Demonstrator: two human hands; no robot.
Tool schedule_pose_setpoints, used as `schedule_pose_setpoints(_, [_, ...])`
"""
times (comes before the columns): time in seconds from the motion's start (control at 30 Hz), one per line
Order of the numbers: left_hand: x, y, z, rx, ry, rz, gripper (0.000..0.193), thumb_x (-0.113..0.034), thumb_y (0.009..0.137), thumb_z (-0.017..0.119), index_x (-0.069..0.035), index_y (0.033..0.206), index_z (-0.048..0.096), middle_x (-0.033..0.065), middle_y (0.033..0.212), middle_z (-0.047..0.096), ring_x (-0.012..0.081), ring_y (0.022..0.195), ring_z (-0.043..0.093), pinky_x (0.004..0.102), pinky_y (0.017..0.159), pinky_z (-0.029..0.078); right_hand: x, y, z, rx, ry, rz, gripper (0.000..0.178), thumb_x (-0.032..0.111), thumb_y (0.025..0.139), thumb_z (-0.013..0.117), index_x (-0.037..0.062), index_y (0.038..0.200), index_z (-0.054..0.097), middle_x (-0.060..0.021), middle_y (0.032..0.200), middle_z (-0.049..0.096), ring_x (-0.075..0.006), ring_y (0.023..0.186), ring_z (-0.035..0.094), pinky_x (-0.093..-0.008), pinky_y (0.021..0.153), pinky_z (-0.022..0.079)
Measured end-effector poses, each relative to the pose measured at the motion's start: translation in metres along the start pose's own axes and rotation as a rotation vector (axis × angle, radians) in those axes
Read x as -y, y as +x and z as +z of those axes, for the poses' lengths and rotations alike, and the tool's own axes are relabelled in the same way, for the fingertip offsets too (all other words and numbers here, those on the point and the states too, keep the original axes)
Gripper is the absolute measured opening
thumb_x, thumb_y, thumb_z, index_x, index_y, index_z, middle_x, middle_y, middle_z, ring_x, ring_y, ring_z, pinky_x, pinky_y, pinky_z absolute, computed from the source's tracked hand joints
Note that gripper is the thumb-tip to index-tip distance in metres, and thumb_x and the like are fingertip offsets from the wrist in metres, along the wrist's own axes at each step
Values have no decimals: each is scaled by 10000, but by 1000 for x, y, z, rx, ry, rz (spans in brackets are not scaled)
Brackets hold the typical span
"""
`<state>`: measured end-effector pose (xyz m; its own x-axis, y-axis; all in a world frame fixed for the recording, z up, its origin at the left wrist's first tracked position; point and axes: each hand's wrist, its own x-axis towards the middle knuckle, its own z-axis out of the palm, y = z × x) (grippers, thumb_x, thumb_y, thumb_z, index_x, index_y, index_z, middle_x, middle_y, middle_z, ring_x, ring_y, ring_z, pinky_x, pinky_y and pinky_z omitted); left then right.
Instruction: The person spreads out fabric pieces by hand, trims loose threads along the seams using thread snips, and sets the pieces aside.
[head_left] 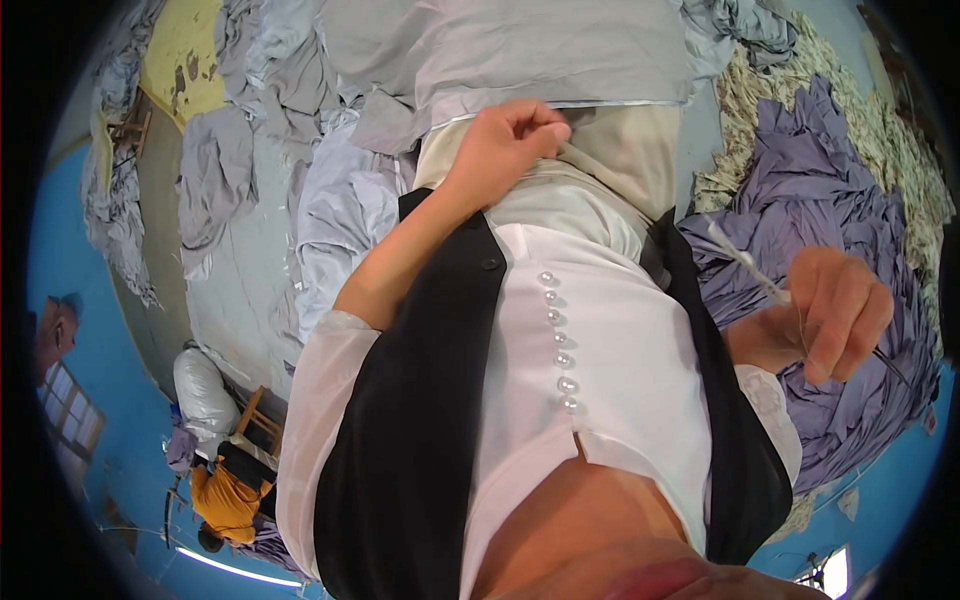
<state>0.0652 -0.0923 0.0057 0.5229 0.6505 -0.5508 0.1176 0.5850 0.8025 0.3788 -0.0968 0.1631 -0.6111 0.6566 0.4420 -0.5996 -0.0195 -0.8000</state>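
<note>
My left hand [505,150] is closed, its fingers curled in, just below the edge of a large grey cloth [560,60]. Whatever may be between the fingertips is too small to make out. Beige cloth [625,150] lies over my lap under that hand. Off to the right, my right hand [840,310] is raised, its fingers wrapped round a thin stick-like tool [745,262]. The tool's whitish end points up and left, and a thin dark end shows beyond the fingers. Its exact kind cannot be told.
A heap of purple-grey cloth [800,190] lies at right beside patterned fabric [735,110]. Pale blue cloth [345,200] and another grey piece [217,175] lie at left. A person in an orange top [228,500] is farther off, near a white sack [203,390].
</note>
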Motion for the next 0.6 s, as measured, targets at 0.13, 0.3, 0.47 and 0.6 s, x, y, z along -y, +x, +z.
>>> schedule_pose_setpoints(0.13, [-43,-5,36,45,6,570,489,-63,861,650,-64,1331,513,80,1256,577,152,1025,595,238,763,465,-2,18,8,-33,-77,370,111,46,803,650,34,694,631,-136,700,647,-145,503,575,-248,430,403])
schedule_pose_setpoints(0.3, [-73,-13,60,637,-123,431,297,-88,887,626,-39,1178,592,54,1087,608,146,876,585,269,736,462,-19,25,47,-439,-458,253,93,21,750,665,-12,686,605,-146,668,622,-186,566,600,-243,491,425])
schedule_pose_setpoints(0.47, [-69,-27,17,479,237,402,167,-139,927,585,19,874,578,38,778,587,159,701,513,294,648,419,-9,4,36,-545,-475,312,131,69,790,652,-29,717,605,-136,695,626,-184,636,604,-242,548,420])
schedule_pose_setpoints(0.6, [-42,-31,-6,102,724,387,167,-134,910,582,-2,809,569,92,708,566,258,614,517,356,583,408,-22,-13,-17,-537,-734,823,194,161,858,661,-21,802,626,-48,757,639,-71,683,543,-223,600,392])
